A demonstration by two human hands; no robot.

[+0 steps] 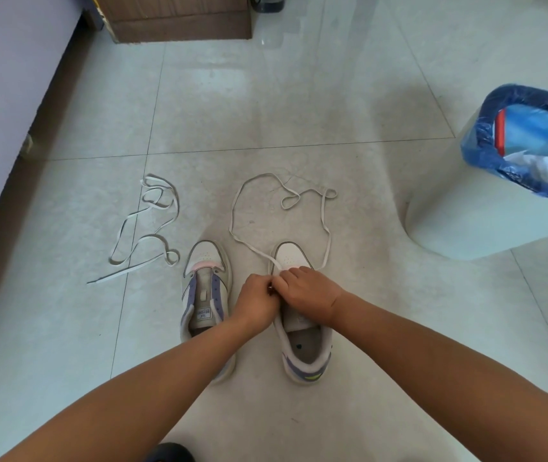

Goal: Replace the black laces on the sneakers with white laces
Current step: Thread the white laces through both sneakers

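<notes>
two sneakers are set side by side on the tiled floor (299, 95), toes pointing away. the left sneaker (204, 288) is seen w/ no lace in it, tongue exposed. the right sneaker (302, 328) is partly covered by both hands. the left hand (256, 303) & right hand (309, 288) are held together over its eyelet area; fingers are curled & a white lace (324, 225) is pinched btwn them just behind the toe cap. the rest of that lace is looped loosely on the floor ahead of the shoe. a 2nd white lace (146, 235) is left tangled on the floor, just left of the left sneaker. at right, a white bin (472, 225) lined w/ a blue bag (486, 125) is seen; crumpled white paper (539, 165) & smth red are held inside. a brown cardboard box (179, 21) is placed at top.
</notes>
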